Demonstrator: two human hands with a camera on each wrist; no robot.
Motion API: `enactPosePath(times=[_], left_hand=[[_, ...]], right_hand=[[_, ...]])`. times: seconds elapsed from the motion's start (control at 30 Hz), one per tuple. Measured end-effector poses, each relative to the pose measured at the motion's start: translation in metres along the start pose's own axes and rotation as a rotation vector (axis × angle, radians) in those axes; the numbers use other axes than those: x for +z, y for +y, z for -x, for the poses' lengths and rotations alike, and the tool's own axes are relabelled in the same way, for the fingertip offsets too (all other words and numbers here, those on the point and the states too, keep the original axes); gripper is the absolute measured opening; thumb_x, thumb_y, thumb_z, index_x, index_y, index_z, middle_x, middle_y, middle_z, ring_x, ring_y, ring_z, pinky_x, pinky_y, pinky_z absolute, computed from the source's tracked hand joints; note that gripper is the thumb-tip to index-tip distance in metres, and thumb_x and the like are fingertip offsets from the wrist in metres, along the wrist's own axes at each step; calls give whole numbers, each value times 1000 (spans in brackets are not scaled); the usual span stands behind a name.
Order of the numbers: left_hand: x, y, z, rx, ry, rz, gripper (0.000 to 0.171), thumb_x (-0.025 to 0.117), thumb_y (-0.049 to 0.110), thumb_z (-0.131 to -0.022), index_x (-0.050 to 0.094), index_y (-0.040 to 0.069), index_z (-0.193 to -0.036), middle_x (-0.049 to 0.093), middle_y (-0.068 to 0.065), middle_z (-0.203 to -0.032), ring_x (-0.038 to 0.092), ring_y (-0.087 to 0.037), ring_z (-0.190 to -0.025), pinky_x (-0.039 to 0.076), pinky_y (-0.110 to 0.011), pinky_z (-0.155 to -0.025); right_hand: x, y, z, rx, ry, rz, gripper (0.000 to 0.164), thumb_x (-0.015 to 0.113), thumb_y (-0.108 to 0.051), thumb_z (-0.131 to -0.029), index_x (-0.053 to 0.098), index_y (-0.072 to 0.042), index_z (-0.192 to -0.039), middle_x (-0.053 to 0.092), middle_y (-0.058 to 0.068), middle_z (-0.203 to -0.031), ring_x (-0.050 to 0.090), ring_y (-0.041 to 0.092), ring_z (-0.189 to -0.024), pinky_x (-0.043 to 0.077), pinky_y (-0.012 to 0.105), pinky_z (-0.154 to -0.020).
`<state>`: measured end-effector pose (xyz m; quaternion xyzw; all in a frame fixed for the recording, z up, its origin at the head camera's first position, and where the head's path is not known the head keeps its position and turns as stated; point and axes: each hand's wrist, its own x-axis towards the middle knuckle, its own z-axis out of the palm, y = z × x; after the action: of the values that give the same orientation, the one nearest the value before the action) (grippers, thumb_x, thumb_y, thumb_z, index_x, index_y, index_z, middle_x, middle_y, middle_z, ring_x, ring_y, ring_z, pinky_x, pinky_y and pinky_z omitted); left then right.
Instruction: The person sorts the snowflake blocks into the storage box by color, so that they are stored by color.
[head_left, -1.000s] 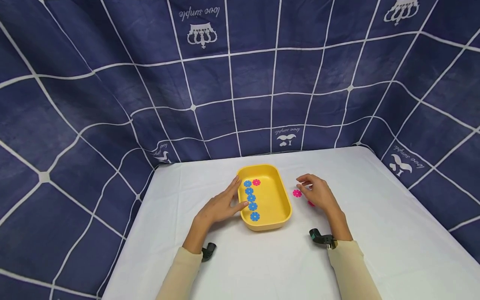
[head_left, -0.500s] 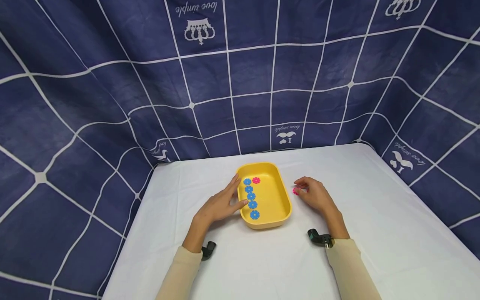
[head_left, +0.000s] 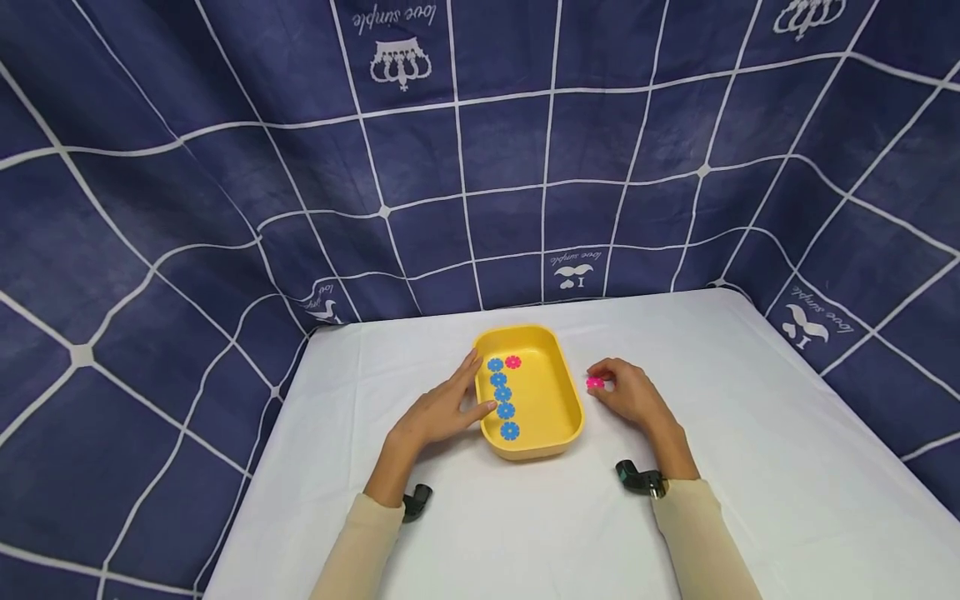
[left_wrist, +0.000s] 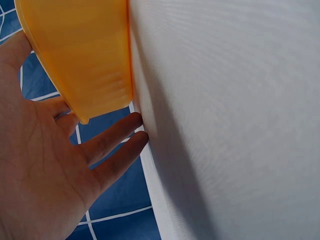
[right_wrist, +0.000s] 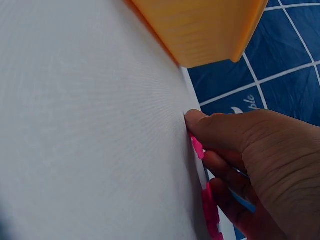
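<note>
My left hand (head_left: 444,410) holds the left side of a yellow tray (head_left: 555,408), thumb over the rim. The left wrist view shows two lower fingers stretched beside the tray (left_wrist: 85,60), near the white cloth. Inside the tray, several blue snowflake discs (head_left: 503,394) form a column along the left wall, with one pink disc (head_left: 513,362) beside the top one. Right of the tray, my right hand (head_left: 630,392) pinches a pink snowflake disc (head_left: 595,382) between thumb and fingers, low over the table. More pink discs (right_wrist: 211,212) lie beneath that hand.
A white cloth (head_left: 517,533) covers the table. Blue curtains with white lines (head_left: 502,225) rise behind it and at both sides. The tray's right wall stands between my right hand and the blue discs.
My right hand has moved slightly left and closed its thumb and fingers on a pink disc, which now appears tilted. The left hand and tray stay in place.
</note>
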<state>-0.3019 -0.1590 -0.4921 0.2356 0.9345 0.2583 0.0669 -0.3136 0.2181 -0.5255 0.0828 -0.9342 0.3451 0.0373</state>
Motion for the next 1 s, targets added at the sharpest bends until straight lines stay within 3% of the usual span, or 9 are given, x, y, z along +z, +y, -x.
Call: enactPosePath(times=[0.5, 1.0], left_hand=[[3, 1, 5, -6, 0, -6, 92, 55, 67, -103, 17, 22, -175, 3, 14, -181, 39, -27, -158, 41, -58, -121], [0, 2, 4, 13, 13, 7, 88, 56, 61, -105, 19, 22, -174, 4, 14, -181, 37, -28, -159, 39, -58, -123]], right_hand=[[6, 2, 2, 8, 16, 14, 26, 82, -17, -96, 77, -9, -120, 75, 9, -111, 66, 29, -102, 55, 53, -100], [2, -1, 0, -41, 60, 54, 28, 85, -19, -94, 78, -8, -119, 76, 7, -107, 65, 26, -95, 56, 49, -92]])
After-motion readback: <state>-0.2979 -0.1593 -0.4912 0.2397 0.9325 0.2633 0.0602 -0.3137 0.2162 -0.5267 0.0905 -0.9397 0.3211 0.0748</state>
